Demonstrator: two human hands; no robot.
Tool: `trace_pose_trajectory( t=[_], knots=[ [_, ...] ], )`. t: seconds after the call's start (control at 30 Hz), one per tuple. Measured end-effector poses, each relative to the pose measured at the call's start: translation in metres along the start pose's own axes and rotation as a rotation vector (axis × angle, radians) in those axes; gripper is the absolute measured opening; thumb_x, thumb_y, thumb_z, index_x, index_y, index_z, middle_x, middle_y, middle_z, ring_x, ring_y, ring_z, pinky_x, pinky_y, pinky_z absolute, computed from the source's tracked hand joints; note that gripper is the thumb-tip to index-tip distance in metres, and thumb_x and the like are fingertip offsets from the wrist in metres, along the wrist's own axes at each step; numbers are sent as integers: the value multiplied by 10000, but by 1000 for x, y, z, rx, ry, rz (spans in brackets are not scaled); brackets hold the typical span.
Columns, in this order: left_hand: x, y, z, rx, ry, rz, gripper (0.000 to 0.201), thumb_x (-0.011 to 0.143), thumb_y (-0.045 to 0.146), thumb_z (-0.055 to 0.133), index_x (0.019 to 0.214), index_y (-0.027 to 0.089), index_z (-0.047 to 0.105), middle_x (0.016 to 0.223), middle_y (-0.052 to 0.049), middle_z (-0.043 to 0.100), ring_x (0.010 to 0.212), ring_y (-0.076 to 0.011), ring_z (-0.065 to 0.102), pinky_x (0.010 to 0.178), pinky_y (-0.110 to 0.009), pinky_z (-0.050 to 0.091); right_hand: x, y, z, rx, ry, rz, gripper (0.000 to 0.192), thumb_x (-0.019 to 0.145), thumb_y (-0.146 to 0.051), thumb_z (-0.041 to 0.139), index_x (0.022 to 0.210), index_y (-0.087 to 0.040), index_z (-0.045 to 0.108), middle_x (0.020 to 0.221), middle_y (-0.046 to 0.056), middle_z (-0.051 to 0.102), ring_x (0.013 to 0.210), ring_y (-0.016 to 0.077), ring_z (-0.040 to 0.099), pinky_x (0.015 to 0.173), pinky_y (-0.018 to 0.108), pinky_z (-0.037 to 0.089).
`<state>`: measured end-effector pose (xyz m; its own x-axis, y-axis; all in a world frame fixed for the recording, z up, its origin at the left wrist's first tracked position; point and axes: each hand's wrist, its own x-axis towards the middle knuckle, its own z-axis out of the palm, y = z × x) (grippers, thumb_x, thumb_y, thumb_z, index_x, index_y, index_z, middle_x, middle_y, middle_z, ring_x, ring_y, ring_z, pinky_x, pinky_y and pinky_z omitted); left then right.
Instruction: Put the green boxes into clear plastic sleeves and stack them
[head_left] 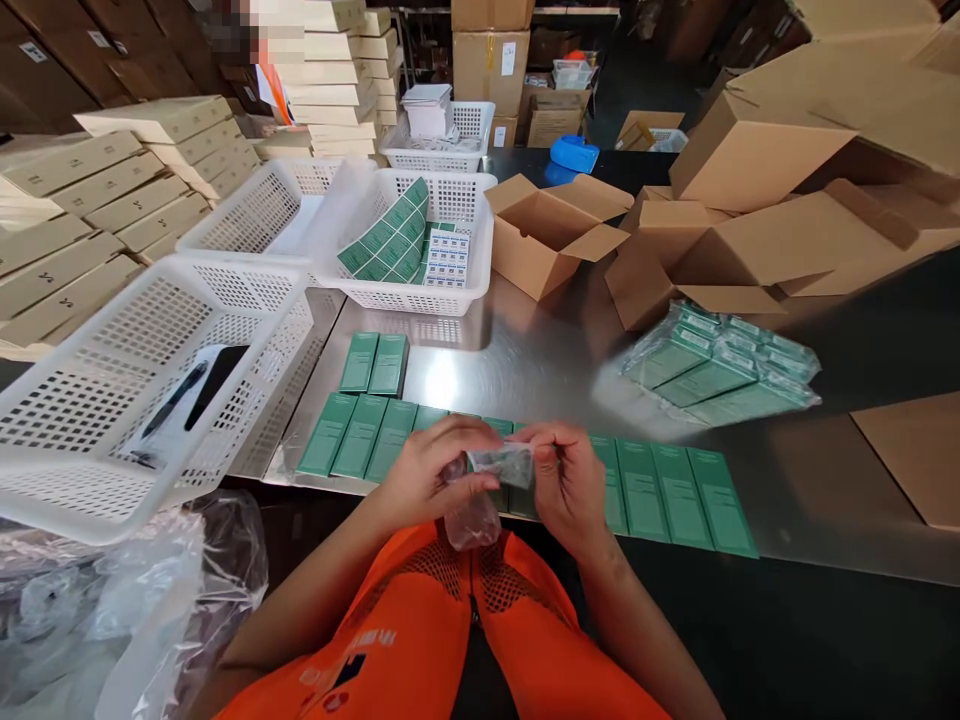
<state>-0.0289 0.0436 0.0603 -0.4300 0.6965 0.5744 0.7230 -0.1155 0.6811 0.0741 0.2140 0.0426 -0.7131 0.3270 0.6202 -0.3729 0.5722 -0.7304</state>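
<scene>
Above the near edge of the metal table, my left hand (436, 468) and my right hand (571, 486) pinch a small clear plastic bag (504, 464) between them. Its contents, if any, I cannot make out. A second piece of crumpled clear plastic (472, 522) hangs below my left fingers. Behind and beside my hands runs a row of flat green boxes (643, 486), partly hidden by the hands. Two more green boxes (373, 363) lie just behind the row's left end.
White baskets (154, 300) stand at left; another basket (411, 298) holds green label sheets (390, 240). An open carton (536, 255) stands behind, with more cartons at right. A plastic-wrapped pack of green boxes (720, 360) lies at right. Clear plastic bags (112, 610) fill the lower left.
</scene>
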Motion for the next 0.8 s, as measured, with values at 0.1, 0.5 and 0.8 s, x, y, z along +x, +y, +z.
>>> trace_pose_trajectory(
  t=[0.1,0.5,0.8],
  knots=[
    [0,1,0,144,8,92,133,915,196,665,1044,214,692,1075,-77,706,961,-169,699,798,-260,574,2,4,-1,-40,19,-179,94,1018,-223,467,1033,-263,550,993,41,695,847,181,698,741,343,582],
    [23,-3,-4,281,-79,106,100,949,238,612,1020,203,672,917,-32,613,797,-128,647,688,-231,553,31,-4,-36,-425,-307,-334,162,995,-269,572,1098,-229,692,1210,98,669,921,182,678,746,312,572],
    [19,2,-7,467,-125,587,165,897,122,640,775,207,567,862,46,721,506,-63,530,442,-269,367,31,-3,-33,-57,-358,-484,151,1002,-137,482,962,-216,605,1028,38,732,719,130,592,670,284,476]
  ],
)
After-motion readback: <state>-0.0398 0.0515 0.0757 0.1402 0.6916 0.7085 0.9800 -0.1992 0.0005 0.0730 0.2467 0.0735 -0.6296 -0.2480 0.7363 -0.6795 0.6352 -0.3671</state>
